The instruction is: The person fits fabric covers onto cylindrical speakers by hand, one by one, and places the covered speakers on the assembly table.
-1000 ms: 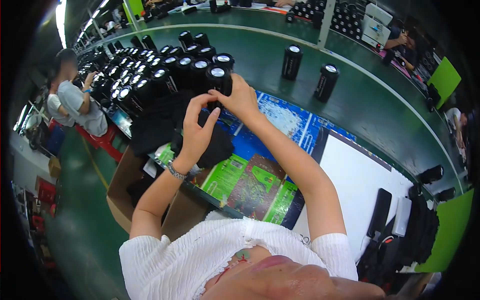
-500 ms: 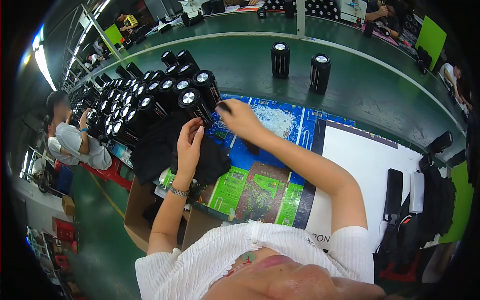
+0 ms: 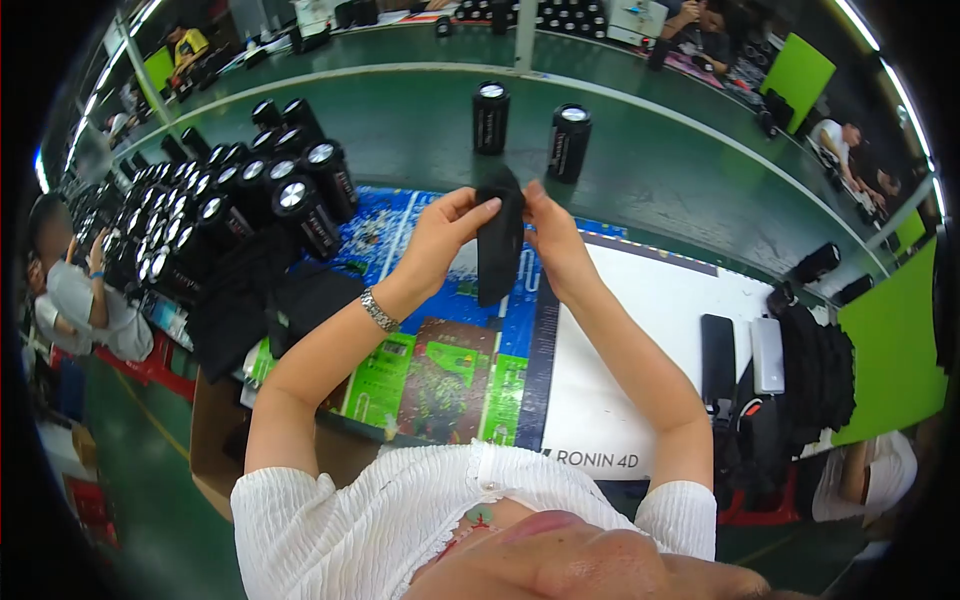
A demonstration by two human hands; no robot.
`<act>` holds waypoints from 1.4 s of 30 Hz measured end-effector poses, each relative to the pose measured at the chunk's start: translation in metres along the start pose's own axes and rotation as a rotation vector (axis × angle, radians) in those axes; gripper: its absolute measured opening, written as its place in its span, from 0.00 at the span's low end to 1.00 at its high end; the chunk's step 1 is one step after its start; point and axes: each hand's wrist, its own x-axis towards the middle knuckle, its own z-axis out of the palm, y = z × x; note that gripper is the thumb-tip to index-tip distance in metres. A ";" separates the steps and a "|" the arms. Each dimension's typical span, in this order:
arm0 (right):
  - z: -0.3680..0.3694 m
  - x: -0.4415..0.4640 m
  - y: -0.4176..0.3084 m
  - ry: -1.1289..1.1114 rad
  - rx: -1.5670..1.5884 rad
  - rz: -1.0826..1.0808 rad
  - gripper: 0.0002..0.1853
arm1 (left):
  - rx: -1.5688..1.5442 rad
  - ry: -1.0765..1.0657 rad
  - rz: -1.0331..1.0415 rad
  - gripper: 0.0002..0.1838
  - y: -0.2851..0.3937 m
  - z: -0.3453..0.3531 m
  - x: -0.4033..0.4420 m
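Note:
Both hands hold a narrow black cloth pouch (image 3: 498, 250) upright in front of me, above the blue printed mat. My left hand (image 3: 445, 232) pinches its left side near the top, thumb in front. At the upper right edge is my right hand (image 3: 553, 238), its fingertips closed on the cloth and partly hidden behind it. I cannot tell whether anything is inside the pouch. Beyond it, a black cylindrical speaker (image 3: 490, 125) with a silver top stands on the green bench, and a second black speaker (image 3: 569, 145) stands to its right.
Many similar speakers (image 3: 298, 210) stand crowded at the left, beside a heap of black cloth (image 3: 250, 300). A white board (image 3: 640, 350) lies at the right, with a black case (image 3: 717, 355) and a silver case (image 3: 768, 355). Co-workers sit left and across the bench.
My hands have moved away from the front speakers at the left to the middle. Both now hold the pouch upright. The whole view has shifted as my head turned right.

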 end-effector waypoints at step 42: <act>-0.190 0.138 -0.015 0.909 -0.897 -0.756 0.07 | 0.371 0.276 0.431 0.08 -0.082 0.096 0.251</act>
